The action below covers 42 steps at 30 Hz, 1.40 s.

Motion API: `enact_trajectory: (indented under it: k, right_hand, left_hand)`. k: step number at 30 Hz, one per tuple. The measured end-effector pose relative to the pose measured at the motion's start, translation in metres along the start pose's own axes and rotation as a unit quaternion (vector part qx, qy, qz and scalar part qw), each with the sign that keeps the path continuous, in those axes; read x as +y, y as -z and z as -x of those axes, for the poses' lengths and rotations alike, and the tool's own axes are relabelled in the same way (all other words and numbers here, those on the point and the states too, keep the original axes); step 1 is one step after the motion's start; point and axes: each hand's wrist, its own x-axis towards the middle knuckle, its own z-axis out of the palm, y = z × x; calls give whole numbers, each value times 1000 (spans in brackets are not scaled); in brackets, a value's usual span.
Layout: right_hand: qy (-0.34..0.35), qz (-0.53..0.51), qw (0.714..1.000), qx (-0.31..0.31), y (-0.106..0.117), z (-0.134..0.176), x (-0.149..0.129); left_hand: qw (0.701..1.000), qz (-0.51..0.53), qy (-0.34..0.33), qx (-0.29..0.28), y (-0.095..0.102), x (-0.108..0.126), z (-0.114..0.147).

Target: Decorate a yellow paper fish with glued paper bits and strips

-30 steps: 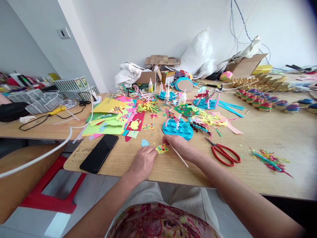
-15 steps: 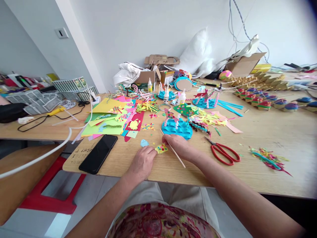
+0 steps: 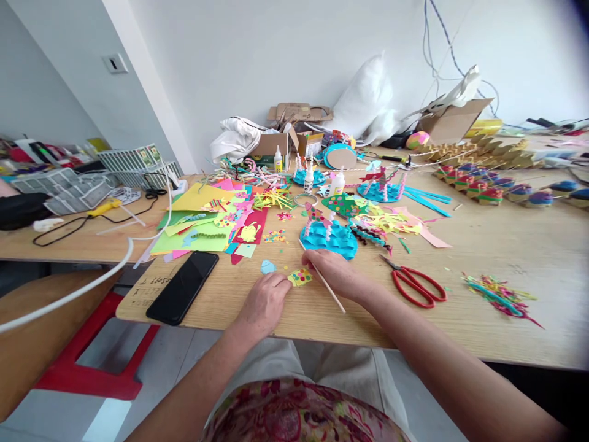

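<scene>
Between my hands lies a yellow paper fish [image 3: 300, 277] covered in coloured dots. My left hand [image 3: 267, 302] is closed at its left edge, fingertips pinching or pressing it. A thin wooden stick [image 3: 331, 291] is held in my right hand [image 3: 331, 270], slanting down toward the table's front edge; the stick's upper tip is by the fish's right side. Just beyond my hands sits a blue scalloped paper base [image 3: 338, 240] with a pink dotted fish [image 3: 317, 215] standing on twisted supports. A small light-blue paper fish [image 3: 267, 266] rests past my left fingers.
Red-handled scissors [image 3: 418, 286] lie right of my right forearm, near a pile of paper scraps [image 3: 499, 294]. A black phone [image 3: 183, 287] is on the left. Coloured paper sheets [image 3: 202, 202] and glue bottles [image 3: 337, 182] stand behind. A white cable [image 3: 124, 261] curves across the left.
</scene>
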Motion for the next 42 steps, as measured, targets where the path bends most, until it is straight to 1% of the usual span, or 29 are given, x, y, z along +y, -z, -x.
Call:
enact_trajectory:
  k: [3, 6, 8, 9, 11, 13, 15, 22, 35, 42]
  right_hand:
    - [-8, -19, 1000, 12, 5, 2, -3]
    - [-14, -46, 998, 28, 17, 8, -9]
    - [-16, -83, 995, 44, 25, 15, -12]
    - [-14, -118, 991, 60, 29, 18, -13]
    - [-10, -205, 973, 102, 33, 25, -12]
    - [-6, -259, 957, 128, 34, 29, -10]
    - [-8, -258, 958, 125, 33, 30, -9]
    - [-16, -201, 974, 99, 30, 22, -12]
    - [-21, -178, 980, 86, 25, 17, -12]
    - [-9, -168, 982, 81, 25, 18, -12]
  left_hand:
    - [1000, 1, 0, 2, 1, 1, 0]
    - [1000, 1, 2, 2, 3, 2, -1]
    - [1000, 2, 2, 2, 3, 2, -1]
    - [1000, 3, 2, 3, 3, 2, -2]
    - [1000, 6, 1, 5, 2, 1, -2]
    - [1000, 7, 1, 7, 2, 1, -1]
    - [1000, 8, 1, 8, 2, 1, -1]
    - [1000, 6, 0, 11, 3, 1, -1]
    - [1000, 11, 1, 4, 3, 2, -2]
    - [1000, 10, 5, 0, 5, 2, -1]
